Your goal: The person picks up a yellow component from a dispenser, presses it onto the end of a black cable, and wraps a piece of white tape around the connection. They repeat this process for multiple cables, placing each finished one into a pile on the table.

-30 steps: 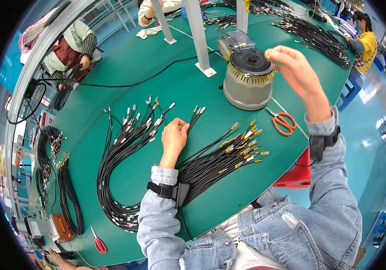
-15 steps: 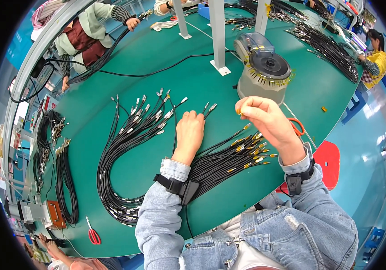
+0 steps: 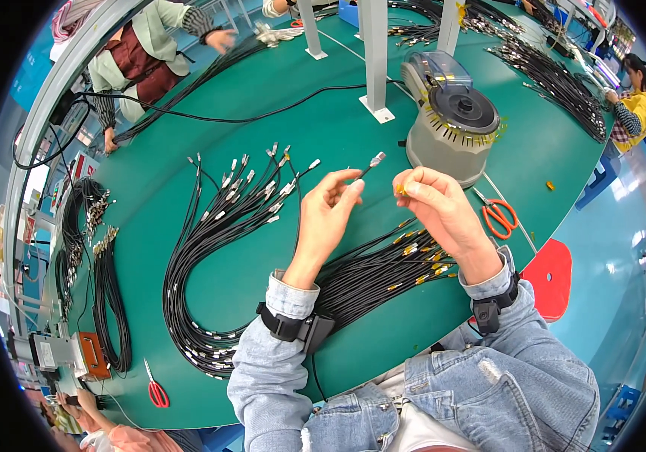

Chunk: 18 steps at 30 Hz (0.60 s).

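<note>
My left hand (image 3: 326, 218) is closed on a black cable, whose silver connector end (image 3: 377, 159) sticks out past the fingertips. Close by on its right, my right hand (image 3: 439, 207) pinches a small piece of yellow tape (image 3: 400, 189) between thumb and forefinger. The tape and the connector are apart. Beneath my hands lies a bent bundle of black cables (image 3: 180, 301). Its ends toward the right (image 3: 413, 260) carry many yellow wraps, while the upper ends (image 3: 247, 184) show mostly bare silver connectors.
Behind my right hand stands a grey round tape dispenser (image 3: 455, 143) beside a metal post (image 3: 375, 60). Orange-handled scissors (image 3: 499, 217) lie to the right, red-handled ones (image 3: 158, 393) at the near left. More cable bundles (image 3: 110, 301) rest left. Co-workers (image 3: 142, 60) work around the green table (image 3: 323, 407).
My left hand has lifted a cable end from the table and turned it toward my right hand. The view has shifted slightly. A co-worker's hand at the upper left has let go of a cable bundle.
</note>
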Tool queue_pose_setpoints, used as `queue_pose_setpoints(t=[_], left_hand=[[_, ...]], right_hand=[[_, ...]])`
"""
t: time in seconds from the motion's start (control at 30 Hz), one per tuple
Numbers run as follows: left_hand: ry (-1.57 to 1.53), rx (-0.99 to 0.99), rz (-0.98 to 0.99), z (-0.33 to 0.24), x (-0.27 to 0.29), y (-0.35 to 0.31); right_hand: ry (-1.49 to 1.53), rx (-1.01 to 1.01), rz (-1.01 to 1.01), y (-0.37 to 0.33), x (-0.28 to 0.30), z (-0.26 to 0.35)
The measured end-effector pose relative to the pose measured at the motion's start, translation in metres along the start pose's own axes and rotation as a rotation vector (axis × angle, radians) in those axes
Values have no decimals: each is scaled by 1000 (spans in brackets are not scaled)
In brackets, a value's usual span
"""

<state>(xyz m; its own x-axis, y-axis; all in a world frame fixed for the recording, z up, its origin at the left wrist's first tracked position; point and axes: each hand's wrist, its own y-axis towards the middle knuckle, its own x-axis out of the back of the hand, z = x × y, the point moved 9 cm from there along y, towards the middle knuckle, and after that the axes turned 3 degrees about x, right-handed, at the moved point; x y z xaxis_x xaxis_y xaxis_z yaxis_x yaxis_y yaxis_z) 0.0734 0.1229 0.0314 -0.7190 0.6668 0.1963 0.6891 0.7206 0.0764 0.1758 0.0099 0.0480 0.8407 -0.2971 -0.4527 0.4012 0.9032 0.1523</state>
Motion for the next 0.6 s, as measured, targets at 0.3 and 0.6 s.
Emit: queue_pose_setpoints(t=[0.3,0.6], left_hand=[[-148,-54,76,-19,-19,-15],[-392,63,1,-21,-27,-34]], right_hand=[[-123,152,-44,-7,-8,5],[-222,249,-58,-9,-10,10]])
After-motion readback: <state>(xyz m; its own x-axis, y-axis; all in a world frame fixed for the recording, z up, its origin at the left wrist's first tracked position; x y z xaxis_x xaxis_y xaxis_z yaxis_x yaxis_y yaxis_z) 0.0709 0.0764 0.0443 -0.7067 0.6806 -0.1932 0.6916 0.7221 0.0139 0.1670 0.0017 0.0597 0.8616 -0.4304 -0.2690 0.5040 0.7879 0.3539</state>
